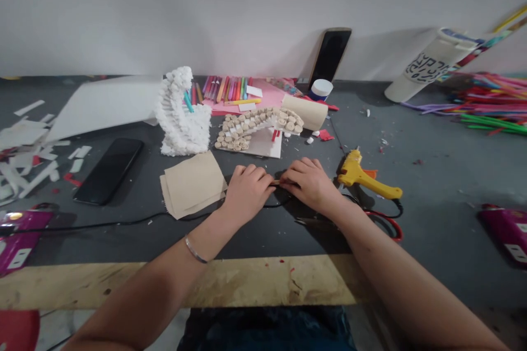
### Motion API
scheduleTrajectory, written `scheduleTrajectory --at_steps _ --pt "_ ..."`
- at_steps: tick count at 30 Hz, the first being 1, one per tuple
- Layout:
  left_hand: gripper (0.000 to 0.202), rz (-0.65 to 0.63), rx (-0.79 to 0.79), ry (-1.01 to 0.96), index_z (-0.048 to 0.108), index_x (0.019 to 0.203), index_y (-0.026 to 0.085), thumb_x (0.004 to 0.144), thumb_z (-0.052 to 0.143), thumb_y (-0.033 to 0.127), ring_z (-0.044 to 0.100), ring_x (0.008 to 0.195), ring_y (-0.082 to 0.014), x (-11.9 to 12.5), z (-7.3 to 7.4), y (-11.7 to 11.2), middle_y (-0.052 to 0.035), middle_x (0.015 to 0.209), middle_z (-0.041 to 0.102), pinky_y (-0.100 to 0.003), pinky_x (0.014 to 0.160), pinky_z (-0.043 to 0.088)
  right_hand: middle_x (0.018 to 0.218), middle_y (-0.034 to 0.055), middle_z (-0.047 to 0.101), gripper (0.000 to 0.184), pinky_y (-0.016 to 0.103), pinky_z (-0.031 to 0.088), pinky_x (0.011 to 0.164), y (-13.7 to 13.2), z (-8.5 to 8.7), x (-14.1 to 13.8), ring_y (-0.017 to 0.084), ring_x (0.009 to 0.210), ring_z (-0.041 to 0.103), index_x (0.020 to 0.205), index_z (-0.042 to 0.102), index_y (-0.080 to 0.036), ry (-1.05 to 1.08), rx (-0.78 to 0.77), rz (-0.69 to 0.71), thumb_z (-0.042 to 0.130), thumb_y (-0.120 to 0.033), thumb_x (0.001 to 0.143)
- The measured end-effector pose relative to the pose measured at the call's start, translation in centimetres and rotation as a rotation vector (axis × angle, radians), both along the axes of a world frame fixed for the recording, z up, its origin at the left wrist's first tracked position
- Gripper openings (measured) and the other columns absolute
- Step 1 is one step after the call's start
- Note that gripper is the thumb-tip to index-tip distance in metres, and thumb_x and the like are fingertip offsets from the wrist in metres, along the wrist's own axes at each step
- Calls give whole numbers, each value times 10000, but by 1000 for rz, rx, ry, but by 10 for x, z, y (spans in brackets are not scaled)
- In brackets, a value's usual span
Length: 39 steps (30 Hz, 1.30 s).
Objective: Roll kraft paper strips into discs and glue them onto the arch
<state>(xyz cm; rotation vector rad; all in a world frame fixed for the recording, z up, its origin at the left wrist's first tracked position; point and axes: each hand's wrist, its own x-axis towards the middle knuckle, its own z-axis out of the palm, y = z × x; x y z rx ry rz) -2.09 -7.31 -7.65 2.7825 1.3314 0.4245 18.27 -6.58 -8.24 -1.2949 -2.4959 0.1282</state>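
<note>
My left hand [249, 191] and my right hand [309, 184] meet at the middle of the table, fingers closed in pinches. Between the fingertips runs a thin piece of brown paper [276, 182], mostly hidden by the fingers. Beside my left hand lie brown paper sheets [194, 184]. Just beyond the hands stands a curved model of rolled paper coils [234, 127] on a white base [267, 145]. A white, rough-textured curved model [183, 115] stands to its left. Close to my right hand rests a yellow glue gun [366, 175].
Scissors [393, 225] with red handles lie by my right forearm. A black phone [109, 171] and white scraps [24, 159] are on the left. Behind are coloured markers [230, 89], a cardboard tube [307, 111] and a jar [321, 89]; a tumbler [428, 66] leans right. A black cable [123, 224] crosses the table.
</note>
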Motion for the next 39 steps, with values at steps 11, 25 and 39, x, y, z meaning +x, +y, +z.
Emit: scheduleTrajectory --at_steps 11,25,39 --pt "218 83 -118 -108 669 841 215 945 530 348 533 887 -204 0 1 1 -16 886 672 -401 770 276 918 49 641 63 353 316 760 2 2 9 230 890 516 824 710 -249 32 -68 -66 680 -295 854" --pt "221 270 -277 -196 624 726 207 885 605 360 530 898 -220 6 -2 6 -16 832 641 -387 786 294 899 65 639 201 398 344 766 3 0 8 273 916 548 740 683 -226 50 -168 -297 677 -402 835" --pt "71 236 -215 -177 651 834 241 873 624 294 541 930 -222 6 -1 4 -15 897 635 -393 792 300 962 106 634 115 361 345 746 -1 4 10 255 900 509 829 614 -180 -55 -94 -95 564 -236 916"
